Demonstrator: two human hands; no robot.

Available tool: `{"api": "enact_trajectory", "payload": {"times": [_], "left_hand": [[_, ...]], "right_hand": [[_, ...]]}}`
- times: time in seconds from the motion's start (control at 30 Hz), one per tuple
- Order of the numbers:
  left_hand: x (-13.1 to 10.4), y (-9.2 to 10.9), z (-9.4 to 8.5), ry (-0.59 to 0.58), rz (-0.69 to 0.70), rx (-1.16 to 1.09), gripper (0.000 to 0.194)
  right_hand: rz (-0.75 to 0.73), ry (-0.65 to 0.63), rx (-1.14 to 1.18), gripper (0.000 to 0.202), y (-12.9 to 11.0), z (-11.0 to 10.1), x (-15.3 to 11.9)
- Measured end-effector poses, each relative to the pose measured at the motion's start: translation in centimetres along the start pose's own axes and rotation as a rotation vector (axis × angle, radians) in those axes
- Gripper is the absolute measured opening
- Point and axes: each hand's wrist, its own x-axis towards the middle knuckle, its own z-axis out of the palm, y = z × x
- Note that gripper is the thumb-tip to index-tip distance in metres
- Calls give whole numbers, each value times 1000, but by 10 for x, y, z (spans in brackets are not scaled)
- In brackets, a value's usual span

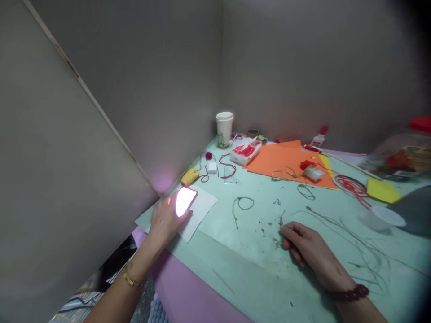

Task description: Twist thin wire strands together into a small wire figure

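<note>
My left hand grips a phone with a bright white screen, over a white sheet at the table's left corner. Fingers and thumb lie along the phone's edges. My right hand pinches a short greenish cord piece between thumb and fingertips, just above the table. Small dark scraps lie left of it. A looped green cord rests between the hands. Long loose cords spread out to the right of my right hand.
At the back stand a white lidded cup, a tissue pack and a glue bottle. Orange paper carries red thread. A yellow bundle lies behind the phone. On the right are a clear bowl and a plastic jar.
</note>
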Motion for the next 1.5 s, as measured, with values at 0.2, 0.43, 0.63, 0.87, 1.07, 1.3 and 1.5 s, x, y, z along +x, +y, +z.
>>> {"api": "enact_trajectory", "payload": {"times": [0.2, 0.43, 0.63, 0.87, 1.07, 1.3, 1.5], "left_hand": [[9, 4, 4, 24, -9, 30, 65], [9, 10, 2, 24, -18, 97, 61], [14, 13, 0, -3, -6, 155, 59], [17, 13, -3, -46, 49, 155, 61], [18, 9, -6, -122, 30, 142, 73], [8, 67, -17, -43, 260, -237, 58], [16, 183, 30, -800, 403, -859, 28]], "right_hand": [[-19, -8, -5, 31, 7, 0, 6], [-17, 3, 16, 29, 1, -1, 0], [-62, 32, 73, 18, -7, -1, -6], [-80, 22, 131, 12, 1, 0, 1], [-72, 21, 134, 11, 1, -1, -1], [-58, -11, 162, 9, -1, -4, -1], [-72, -34, 170, 11, -2, -6, -2]]}}
